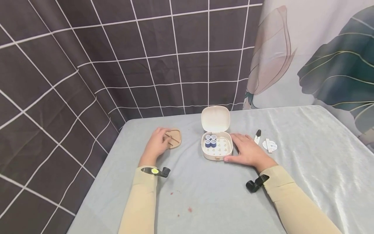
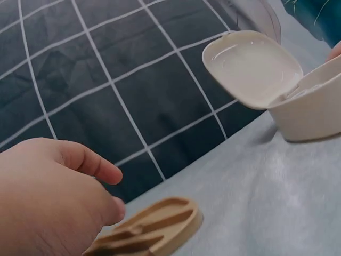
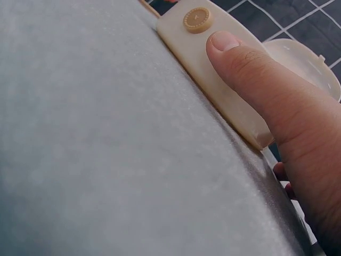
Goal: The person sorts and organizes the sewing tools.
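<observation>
A cream sewing box (image 1: 217, 156) with its lid (image 1: 215, 119) raised stands on the cloth. Four-square at its back left sit several blue thread spools (image 1: 213, 143), beside rows of small pegs. My right hand (image 1: 248, 151) holds the box's right side, thumb against the front wall near the tan round button (image 3: 197, 20), fingers along the side toward the back. To the left lies a tan divided tray (image 1: 175, 138) with rounded corners. My left hand (image 1: 156, 144) is over its left edge, thumb and index finger apart in the left wrist view.
Right of the box lie a small black-and-white tool (image 1: 257, 136) and a round white disc (image 1: 271, 146) with a strip across it. Grey cloth (image 1: 204, 188) covers the table. A dark checked curtain (image 1: 146, 65) hangs behind and on the left.
</observation>
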### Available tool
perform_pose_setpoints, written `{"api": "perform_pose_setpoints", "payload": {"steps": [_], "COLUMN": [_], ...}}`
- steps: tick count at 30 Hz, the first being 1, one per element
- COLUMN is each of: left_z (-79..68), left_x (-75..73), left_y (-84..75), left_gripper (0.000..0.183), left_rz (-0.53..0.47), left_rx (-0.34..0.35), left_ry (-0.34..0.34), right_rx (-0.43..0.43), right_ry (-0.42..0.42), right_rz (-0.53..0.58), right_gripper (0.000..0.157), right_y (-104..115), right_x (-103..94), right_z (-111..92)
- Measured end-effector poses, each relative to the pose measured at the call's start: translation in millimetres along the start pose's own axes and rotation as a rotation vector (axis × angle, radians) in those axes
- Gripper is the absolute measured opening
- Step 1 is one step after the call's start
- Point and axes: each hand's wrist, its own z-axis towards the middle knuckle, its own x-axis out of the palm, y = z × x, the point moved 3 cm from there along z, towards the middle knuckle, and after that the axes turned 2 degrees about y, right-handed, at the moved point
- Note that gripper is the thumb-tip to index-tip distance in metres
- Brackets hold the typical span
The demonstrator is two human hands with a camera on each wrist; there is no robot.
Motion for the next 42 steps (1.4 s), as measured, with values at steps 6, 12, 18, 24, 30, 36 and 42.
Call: {"api": "perform_pose_setpoints", "payload": {"steps": [6,12,18,24,30,36,42], "left_z": [-2.1,-3.9,-4.3,-4.0,-2.4,-0.9,0.9], "left_x": [5.5,11.8,13.9,14.7,16.2,19.5,20.4], "left_y": [4.0,8.3,9.7,8.6,9.3,11.8,8.8], "left_gripper": [0.023,0.02,0.015,0.01,0.007,0.009,0.013], "left_rz": [0.027,0.024,0.037,0.078,0.1,0.066,-0.041], "left_rx": [0.062,0.057,0.077,0.118,0.119,0.151,0.161], "left_ry": [-0.006,0.016,0.027,0.016,0.017,0.003,0.003], "right_rx": [-0.001,-0.003,-0.006,0.001,-0.005,-0.006,0.004], "right_ry": [0.002,-0.003,-0.007,-0.001,-0.012,-0.02,-0.004], "right_rz": [-0.008,-0.011,-0.014,-0.011,-0.008,-0.011,-0.006], "right_gripper": [0.104,0.105,0.104,0.103,0.103,0.103,0.104], "right_y": [1,1,0,-1,-2,-2,-3], "right_x": [0.1,0.7,2.0,2.3,2.4,3.2,3.2], "right_z": [0,0,1,0,0,1,1]}}
